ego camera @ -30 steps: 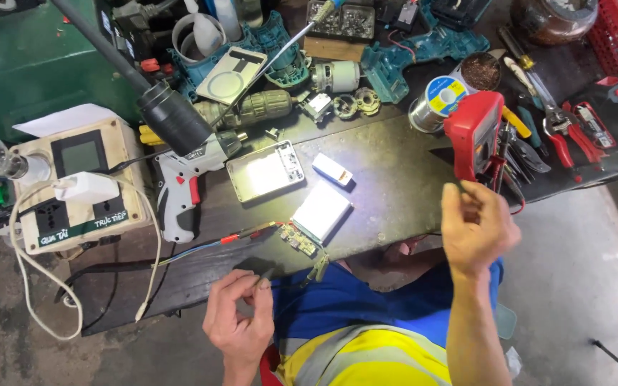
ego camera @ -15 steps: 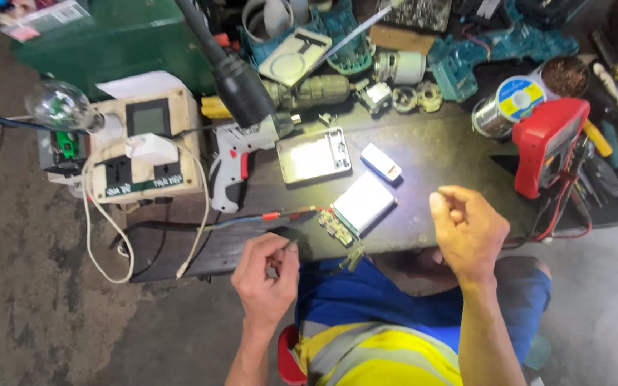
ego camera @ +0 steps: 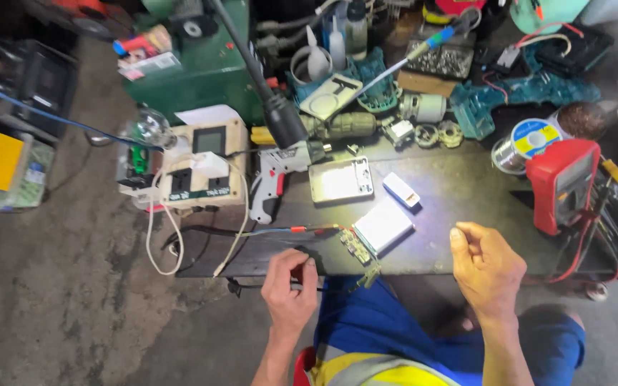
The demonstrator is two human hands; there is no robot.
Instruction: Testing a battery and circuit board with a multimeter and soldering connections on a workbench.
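Pinching a thin probe (ego camera: 307,287), left hand (ego camera: 289,284) has drawn closer — right hand (ego camera: 486,266) unchanged.

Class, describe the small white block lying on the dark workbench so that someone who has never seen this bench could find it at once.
Start at the red multimeter on the right of the dark workbench. Go left to the shiny rectangular metal tray. The small white block lies just right of that tray and above the larger silver flat pack; it is the smallest of the three, white and tilted.
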